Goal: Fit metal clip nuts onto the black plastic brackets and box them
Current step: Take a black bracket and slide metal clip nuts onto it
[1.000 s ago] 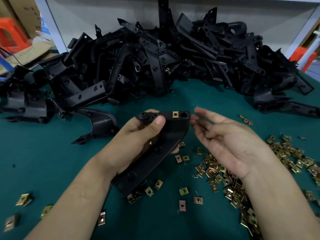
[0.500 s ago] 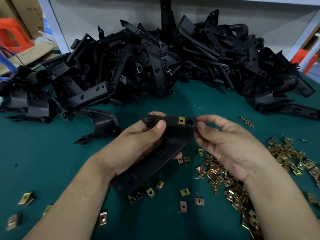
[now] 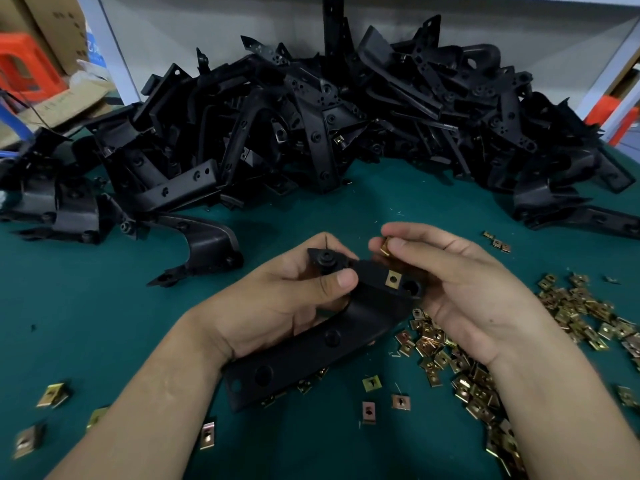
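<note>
My left hand (image 3: 284,306) grips a long black plastic bracket (image 3: 311,351) near its upper end, thumb on top. One brass clip nut (image 3: 393,279) sits fitted on the bracket's top face, beside an open hole. My right hand (image 3: 464,292) pinches a second clip nut (image 3: 385,247) between thumb and forefinger, just above the bracket's upper edge. Its other fingers reach under the bracket's right end. Loose clip nuts (image 3: 460,368) lie heaped on the green table (image 3: 86,323) below my right hand.
A big pile of black brackets (image 3: 311,126) fills the back of the table. One curved bracket (image 3: 204,244) lies apart at left. More clip nuts are scattered at right (image 3: 581,306) and front left (image 3: 52,394). Cardboard boxes (image 3: 52,29) and an orange stool (image 3: 24,64) stand at far left.
My right hand went from open beside the bracket to closing on its right end, and now pinches a clip nut above it. The bracket has tilted slightly in my left hand.
</note>
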The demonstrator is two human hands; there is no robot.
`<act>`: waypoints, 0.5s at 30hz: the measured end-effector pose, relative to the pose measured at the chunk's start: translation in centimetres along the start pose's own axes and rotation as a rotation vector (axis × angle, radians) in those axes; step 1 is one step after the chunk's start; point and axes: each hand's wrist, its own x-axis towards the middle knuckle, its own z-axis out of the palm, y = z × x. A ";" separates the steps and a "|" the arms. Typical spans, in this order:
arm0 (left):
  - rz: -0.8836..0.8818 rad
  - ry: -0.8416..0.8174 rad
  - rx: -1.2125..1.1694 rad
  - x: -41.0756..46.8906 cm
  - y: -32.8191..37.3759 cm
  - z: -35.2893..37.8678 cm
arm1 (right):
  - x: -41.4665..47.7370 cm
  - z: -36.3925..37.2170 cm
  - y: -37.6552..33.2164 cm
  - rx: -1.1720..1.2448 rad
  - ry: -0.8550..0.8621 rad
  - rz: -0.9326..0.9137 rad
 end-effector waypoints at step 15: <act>0.004 0.058 0.140 0.6 -0.6 0.1 | -0.2 1.4 0.5 -0.131 0.014 0.101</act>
